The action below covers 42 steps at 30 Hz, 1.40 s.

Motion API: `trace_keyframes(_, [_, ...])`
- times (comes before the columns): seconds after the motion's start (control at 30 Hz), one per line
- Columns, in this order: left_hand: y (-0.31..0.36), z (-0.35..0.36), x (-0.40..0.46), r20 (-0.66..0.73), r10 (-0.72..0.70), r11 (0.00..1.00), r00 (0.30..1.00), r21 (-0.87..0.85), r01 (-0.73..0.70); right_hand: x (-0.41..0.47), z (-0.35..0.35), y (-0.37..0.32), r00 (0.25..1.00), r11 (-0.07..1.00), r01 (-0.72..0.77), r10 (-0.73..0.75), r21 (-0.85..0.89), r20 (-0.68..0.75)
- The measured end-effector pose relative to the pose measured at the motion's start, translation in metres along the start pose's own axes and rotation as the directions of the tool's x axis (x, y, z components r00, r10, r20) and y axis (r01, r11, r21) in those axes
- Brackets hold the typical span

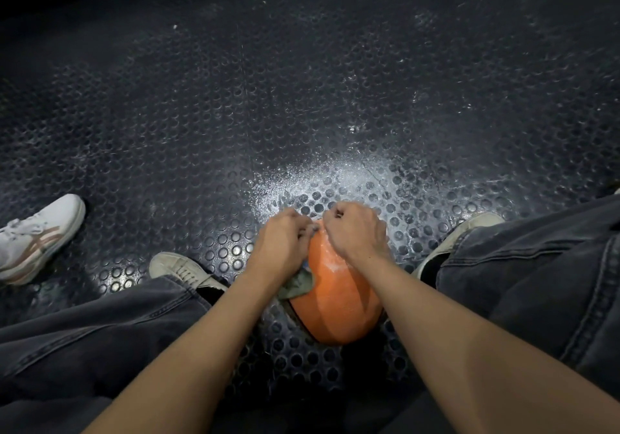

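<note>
Cloth (297, 284) gripped in its curled fingers, the left hand (285, 245) presses an orange dome (339, 299) on the studded floor (235, 115) at lower centre; the right hand (357, 232) curls over its top edge. White powder (335, 172) there could let the dome skid.

Round object (339, 302) on floor (235, 98) between shoes (183, 267); left hand (285, 242), right hand (357, 232) on far end; cloth (297, 284) at left side.
</note>
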State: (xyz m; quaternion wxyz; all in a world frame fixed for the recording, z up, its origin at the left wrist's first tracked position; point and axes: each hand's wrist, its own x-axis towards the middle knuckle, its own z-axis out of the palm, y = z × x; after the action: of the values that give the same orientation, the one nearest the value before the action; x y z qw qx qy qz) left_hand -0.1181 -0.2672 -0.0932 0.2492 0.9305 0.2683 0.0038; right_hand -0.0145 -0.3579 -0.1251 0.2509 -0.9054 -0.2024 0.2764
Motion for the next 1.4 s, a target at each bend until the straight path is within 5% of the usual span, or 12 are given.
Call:
trace_keyframes(0.07, [-0.004, 0.003, 0.006, -0.012, -0.034, 0.999, 0.999, -0.005, 0.034, -0.001, 0.004, 0.000, 1.000, 1.000, -0.019, 0.019, 0.013, -0.023])
trace_keyframes(0.27, [0.008, -0.014, -0.050, 0.146, 0.341, 0.940, 0.929, -0.064, -0.335, 0.005, -0.002, 0.004, 1.000, 1.000, -0.026, 0.026, -0.003, -0.001])
trace_keyframes(0.43, [0.001, -0.004, -0.005, 0.007, 0.089, 0.994, 0.996, 0.057, -0.089, -0.001, 0.004, -0.001, 1.000, 0.999, 0.014, -0.014, -0.045, -0.018])
trace_keyframes(0.6, [0.014, -0.014, -0.054, 0.125, 0.334, 0.942, 0.934, -0.024, -0.334, 0.008, 0.005, 0.002, 0.998, 0.999, -0.042, 0.041, -0.010, -0.039])
trace_keyframes(0.77, [-0.013, -0.009, -0.003, -0.004, 0.006, 0.999, 1.000, 0.049, -0.006, 0.004, 0.007, 0.008, 0.999, 1.000, -0.013, 0.012, 0.017, 0.044])
trace_keyframes(0.97, [0.007, -0.016, -0.051, 0.158, 0.361, 0.930, 0.919, 0.008, -0.367, 0.000, 0.004, 0.011, 0.998, 0.999, -0.052, 0.052, -0.003, -0.024])
trace_keyframes(1.1, [-0.001, -0.014, -0.015, 0.007, 0.130, 0.990, 0.991, 0.060, -0.130, -0.001, 0.009, 0.006, 0.997, 0.998, -0.067, 0.067, -0.001, -0.030])
trace_keyframes(1.27, [0.010, -0.013, -0.048, 0.125, 0.333, 0.942, 0.935, -0.003, -0.335, 0.001, 0.010, 0.004, 0.992, 0.992, -0.119, 0.120, 0.031, -0.025])
trace_keyframes(1.4, [-0.011, -0.019, -0.010, -0.009, 0.079, 0.996, 0.997, 0.036, -0.079, 0.001, 0.008, 0.006, 0.997, 0.997, -0.071, 0.069, 0.040, 0.039])
